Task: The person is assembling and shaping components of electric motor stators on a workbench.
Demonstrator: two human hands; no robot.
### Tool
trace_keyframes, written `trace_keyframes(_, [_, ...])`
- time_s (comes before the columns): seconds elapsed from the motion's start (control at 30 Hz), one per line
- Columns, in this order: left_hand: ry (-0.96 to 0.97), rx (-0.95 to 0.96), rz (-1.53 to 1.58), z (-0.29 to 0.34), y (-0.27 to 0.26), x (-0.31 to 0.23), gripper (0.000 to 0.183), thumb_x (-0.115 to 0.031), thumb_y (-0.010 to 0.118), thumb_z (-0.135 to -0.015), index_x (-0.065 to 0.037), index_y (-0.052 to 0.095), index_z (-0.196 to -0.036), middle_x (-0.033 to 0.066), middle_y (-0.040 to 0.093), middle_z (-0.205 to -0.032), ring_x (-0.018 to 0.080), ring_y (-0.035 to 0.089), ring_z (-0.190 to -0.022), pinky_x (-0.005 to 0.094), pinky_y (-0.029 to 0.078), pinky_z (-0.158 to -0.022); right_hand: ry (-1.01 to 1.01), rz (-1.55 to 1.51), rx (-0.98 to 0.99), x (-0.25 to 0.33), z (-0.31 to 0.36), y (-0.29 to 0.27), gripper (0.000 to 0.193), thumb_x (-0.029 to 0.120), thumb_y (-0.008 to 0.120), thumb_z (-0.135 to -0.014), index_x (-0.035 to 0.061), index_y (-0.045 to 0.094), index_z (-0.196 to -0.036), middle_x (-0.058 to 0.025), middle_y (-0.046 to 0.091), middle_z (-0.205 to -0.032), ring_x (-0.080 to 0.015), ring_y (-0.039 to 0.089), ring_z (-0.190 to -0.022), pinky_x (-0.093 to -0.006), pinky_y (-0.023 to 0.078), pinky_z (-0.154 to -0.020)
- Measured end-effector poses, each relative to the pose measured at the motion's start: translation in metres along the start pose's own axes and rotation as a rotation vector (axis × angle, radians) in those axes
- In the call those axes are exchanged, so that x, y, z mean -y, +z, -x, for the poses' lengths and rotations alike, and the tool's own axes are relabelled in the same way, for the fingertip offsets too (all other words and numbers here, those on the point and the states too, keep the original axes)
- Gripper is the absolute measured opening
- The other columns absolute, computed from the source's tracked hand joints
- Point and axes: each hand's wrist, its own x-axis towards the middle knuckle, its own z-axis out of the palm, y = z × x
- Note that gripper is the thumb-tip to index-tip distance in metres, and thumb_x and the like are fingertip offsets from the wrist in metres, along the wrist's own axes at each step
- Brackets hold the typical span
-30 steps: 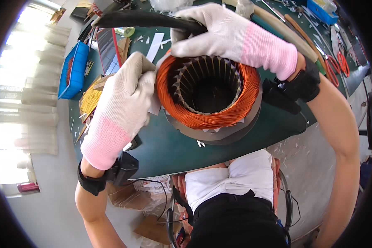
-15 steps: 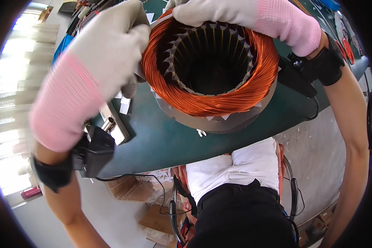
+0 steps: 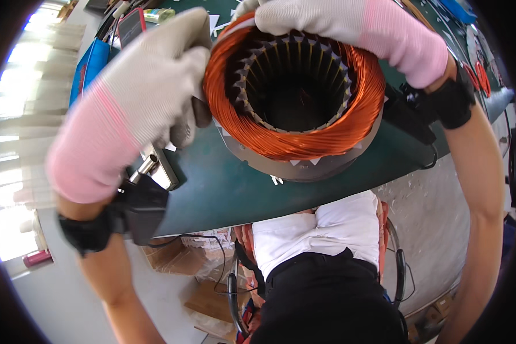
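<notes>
A motor stator stands upright on the table, its thick ring of copper winding [image 3: 298, 148] surrounding a dark slotted bore. Under the winding, the grey metal stator core [image 3: 286, 170] shows with small white paper tips around it. My right hand [image 3: 312, 18], in a white and pink knit glove, bends over the winding's far rim, gripping it; its fingertips are partly hidden. Beside the winding's left edge is my gloved left hand [image 3: 166, 74], fingers curled in; whatever they hold is hidden. A whitish strip [image 3: 239, 27] lies across the winding between both hands.
The green table [image 3: 212, 198] curves in front of me. A steel bar-shaped tool [image 3: 165, 174] lies below my left hand, and a blue item [image 3: 92, 66] sits at the far left. Red cable [image 3: 483, 77] lies at the far right. Cardboard [image 3: 212, 301] is on the floor.
My left hand has shifted slightly right and down beside the winding, fingers still curled. My right hand remains on the far rim. The whole view has shifted a little.
</notes>
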Motion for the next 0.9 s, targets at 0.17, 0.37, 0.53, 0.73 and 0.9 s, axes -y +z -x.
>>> trace_keyframes(0.17, [-0.139, -0.279, 0.419, 0.027, 0.026, 0.006, 0.012, -0.014, 0.038, -0.096, -0.006, 0.046, -0.096, 0.0067, 0.052, -0.072, 0.0097, 0.045, -0.042, 0.0244, 0.036, -0.039, -0.002, -0.178, 0.100, -0.008, -0.014, 0.006, 0.012, 0.016, 0.064, -0.078, 0.0053, 0.063, -0.082, 0.0058, 0.052, -0.062, -0.0019, 0.045, -0.053, -0.0186, 0.035, -0.050])
trace_keyframes(0.37, [0.024, -0.508, 1.049, 0.053, 0.082, 0.042, 0.016, -0.014, 0.039, -0.097, -0.003, 0.047, -0.105, 0.0065, 0.057, -0.084, 0.0085, 0.053, -0.060, 0.0213, 0.042, -0.054, -0.259, -0.145, -0.032, -0.037, -0.006, 0.005, 0.014, 0.002, 0.060, -0.077, 0.0027, 0.049, -0.068, 0.0006, 0.060, -0.076, -0.0029, 0.045, -0.063, -0.0205, 0.039, -0.057])
trace_keyframes(0.53, [-0.012, -0.626, 0.080, 0.045, 0.087, 0.104, 0.033, -0.014, 0.045, -0.091, 0.001, 0.045, -0.120, 0.0145, 0.053, -0.105, 0.0238, 0.057, -0.089, 0.0336, 0.047, -0.081, -0.144, -0.132, -0.109, -0.027, 0.002, 0.015, 0.010, 0.003, 0.059, -0.081, 0.0030, 0.052, -0.073, -0.0071, 0.065, -0.091, -0.0049, 0.048, -0.071, -0.0219, 0.043, -0.065])
trace_keyframes(0.73, [0.706, -0.978, -0.061, 0.045, 0.066, 0.010, 0.040, -0.020, 0.066, -0.065, -0.001, 0.059, -0.099, 0.0206, 0.052, -0.113, 0.0388, 0.048, -0.110, 0.0455, 0.038, -0.098, -0.089, -0.310, -0.190, -0.053, -0.005, -0.003, 0.030, 0.029, 0.049, -0.096, 0.0008, 0.059, -0.101, -0.0073, 0.064, -0.094, -0.0105, 0.058, -0.081, -0.0271, 0.049, -0.075])
trace_keyframes(0.9, [0.826, -1.155, 0.043, -0.003, 0.105, 0.004, 0.028, -0.016, 0.070, -0.055, -0.009, 0.044, -0.047, 0.0046, 0.038, -0.051, 0.0241, 0.045, -0.055, 0.0356, 0.047, -0.075, 0.217, -0.604, -0.025, -0.127, -0.007, -0.002, 0.021, 0.014, 0.047, -0.095, 0.0014, 0.062, -0.101, -0.0014, 0.063, -0.090, -0.0072, 0.057, -0.079, -0.0251, 0.049, -0.068])
